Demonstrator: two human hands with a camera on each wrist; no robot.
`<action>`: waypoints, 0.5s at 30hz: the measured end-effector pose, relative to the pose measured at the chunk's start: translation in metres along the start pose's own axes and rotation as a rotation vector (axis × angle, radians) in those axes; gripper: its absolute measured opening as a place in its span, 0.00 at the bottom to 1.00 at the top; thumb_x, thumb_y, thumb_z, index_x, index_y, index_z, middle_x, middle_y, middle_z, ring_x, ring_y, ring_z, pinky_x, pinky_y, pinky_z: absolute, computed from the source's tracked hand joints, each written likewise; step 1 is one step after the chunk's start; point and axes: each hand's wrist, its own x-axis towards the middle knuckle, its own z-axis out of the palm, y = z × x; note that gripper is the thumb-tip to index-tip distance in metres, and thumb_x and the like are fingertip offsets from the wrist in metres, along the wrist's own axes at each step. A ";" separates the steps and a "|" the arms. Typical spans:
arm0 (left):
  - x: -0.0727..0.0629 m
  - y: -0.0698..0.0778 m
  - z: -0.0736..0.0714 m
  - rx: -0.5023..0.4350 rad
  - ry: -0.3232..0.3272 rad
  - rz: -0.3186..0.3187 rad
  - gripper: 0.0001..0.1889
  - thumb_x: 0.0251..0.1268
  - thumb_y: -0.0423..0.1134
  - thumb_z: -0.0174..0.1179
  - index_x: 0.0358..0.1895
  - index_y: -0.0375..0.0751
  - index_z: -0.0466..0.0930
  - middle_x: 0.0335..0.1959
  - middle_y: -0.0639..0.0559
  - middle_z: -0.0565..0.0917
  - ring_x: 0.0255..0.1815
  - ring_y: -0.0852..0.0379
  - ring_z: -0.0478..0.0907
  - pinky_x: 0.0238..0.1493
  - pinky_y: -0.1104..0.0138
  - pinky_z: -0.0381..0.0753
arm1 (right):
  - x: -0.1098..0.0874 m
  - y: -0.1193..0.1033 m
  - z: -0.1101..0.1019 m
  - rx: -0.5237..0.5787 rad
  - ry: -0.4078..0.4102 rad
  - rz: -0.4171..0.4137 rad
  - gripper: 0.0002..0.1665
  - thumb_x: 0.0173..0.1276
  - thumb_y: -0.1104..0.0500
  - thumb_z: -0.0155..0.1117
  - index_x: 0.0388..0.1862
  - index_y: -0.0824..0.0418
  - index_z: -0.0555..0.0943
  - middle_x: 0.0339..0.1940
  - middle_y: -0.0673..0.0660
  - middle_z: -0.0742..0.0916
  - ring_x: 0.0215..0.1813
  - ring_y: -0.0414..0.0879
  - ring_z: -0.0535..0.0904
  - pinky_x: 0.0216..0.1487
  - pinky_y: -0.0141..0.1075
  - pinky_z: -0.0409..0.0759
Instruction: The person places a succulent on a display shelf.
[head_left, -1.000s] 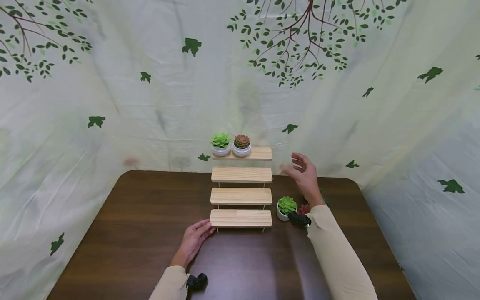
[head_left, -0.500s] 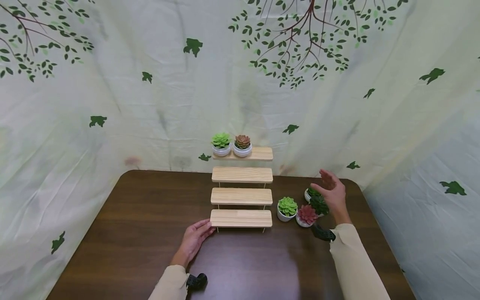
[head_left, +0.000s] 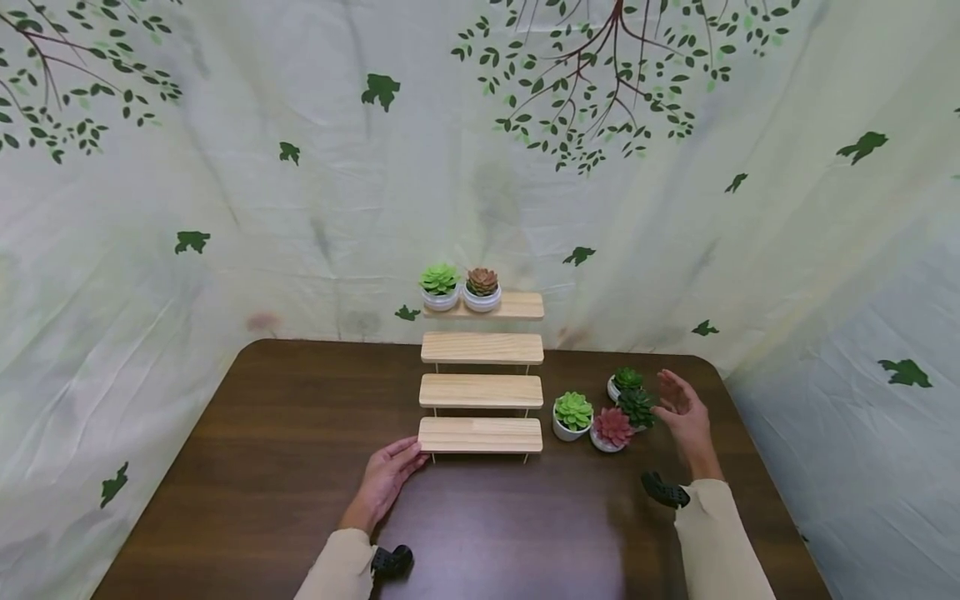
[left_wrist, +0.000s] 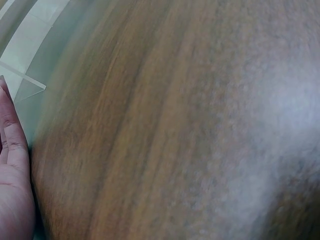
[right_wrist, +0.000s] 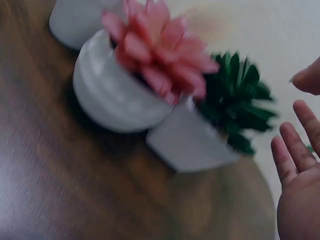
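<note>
A tiered wooden display stand (head_left: pixel 480 392) stands upright with pale plank shelves. My left hand (head_left: pixel 384 482) holds the left end of its lowest shelf; in the left wrist view, only part of that hand (left_wrist: pixel 14 180) shows. On the top shelf, a light green succulent (head_left: pixel 438 283) and a brownish-red succulent (head_left: pixel 482 287) sit at the left in white pots. My right hand (head_left: pixel 686 421) hovers beside a dark green succulent (head_left: pixel 636 407), thumb and fingers spread. In the right wrist view, a gap parts these fingers (right_wrist: pixel 295 150) from the dark leaves (right_wrist: pixel 237 100).
Right of the stand, a light green succulent (head_left: pixel 573 412), a pink succulent (head_left: pixel 612 428) and another green succulent (head_left: pixel 626 382) cluster around the dark green one on the brown table (head_left: pixel 300 433). A leaf-printed cloth (head_left: pixel 300 250) hangs behind.
My right hand has moved from above the stand's right side, rightward and down, to the potted succulents, uncovering them. The left hand stays at the lowest shelf.
</note>
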 end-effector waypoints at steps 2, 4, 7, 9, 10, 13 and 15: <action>0.000 0.000 -0.001 -0.005 0.003 0.002 0.10 0.66 0.23 0.55 0.48 0.21 0.76 0.35 0.46 0.85 0.35 0.56 0.83 0.44 0.67 0.84 | -0.002 0.007 -0.002 0.029 -0.031 0.022 0.40 0.65 0.78 0.52 0.75 0.65 0.55 0.73 0.66 0.63 0.72 0.56 0.58 0.64 0.29 0.68; 0.000 0.000 -0.002 -0.002 -0.002 0.008 0.11 0.66 0.23 0.55 0.49 0.20 0.75 0.36 0.46 0.85 0.36 0.56 0.83 0.44 0.67 0.84 | -0.003 0.015 -0.003 0.048 -0.059 0.057 0.41 0.65 0.79 0.50 0.75 0.64 0.53 0.74 0.67 0.60 0.73 0.58 0.56 0.66 0.32 0.66; 0.000 0.001 -0.003 -0.005 -0.007 0.012 0.13 0.67 0.23 0.54 0.51 0.18 0.73 0.36 0.46 0.85 0.36 0.56 0.83 0.44 0.67 0.84 | -0.005 0.026 -0.004 0.053 -0.097 0.100 0.43 0.64 0.79 0.50 0.76 0.65 0.50 0.76 0.67 0.58 0.74 0.60 0.53 0.71 0.38 0.63; -0.001 0.001 -0.003 -0.001 -0.012 0.010 0.13 0.67 0.23 0.54 0.52 0.18 0.73 0.36 0.46 0.84 0.36 0.57 0.83 0.44 0.67 0.84 | -0.006 0.032 -0.003 0.042 -0.119 0.131 0.44 0.64 0.78 0.51 0.77 0.65 0.49 0.76 0.67 0.57 0.75 0.58 0.53 0.70 0.35 0.63; -0.001 0.001 -0.003 0.000 -0.014 0.008 0.13 0.67 0.23 0.54 0.52 0.18 0.73 0.36 0.46 0.84 0.36 0.57 0.83 0.45 0.68 0.84 | -0.007 0.035 -0.003 0.049 -0.129 0.143 0.45 0.63 0.78 0.51 0.77 0.65 0.48 0.76 0.67 0.56 0.74 0.55 0.54 0.68 0.32 0.64; -0.001 0.001 -0.003 -0.005 -0.018 0.002 0.11 0.67 0.23 0.54 0.50 0.20 0.75 0.36 0.47 0.84 0.36 0.57 0.83 0.45 0.68 0.84 | -0.009 0.043 -0.001 0.073 -0.155 0.174 0.47 0.62 0.79 0.52 0.76 0.67 0.45 0.76 0.69 0.55 0.66 0.40 0.65 0.58 0.22 0.69; -0.001 0.001 -0.003 -0.007 -0.018 0.004 0.10 0.67 0.23 0.54 0.48 0.22 0.76 0.35 0.47 0.84 0.36 0.57 0.83 0.44 0.68 0.84 | -0.009 0.047 0.001 0.097 -0.165 0.185 0.48 0.60 0.80 0.52 0.76 0.70 0.44 0.74 0.71 0.55 0.57 0.29 0.68 0.53 0.20 0.71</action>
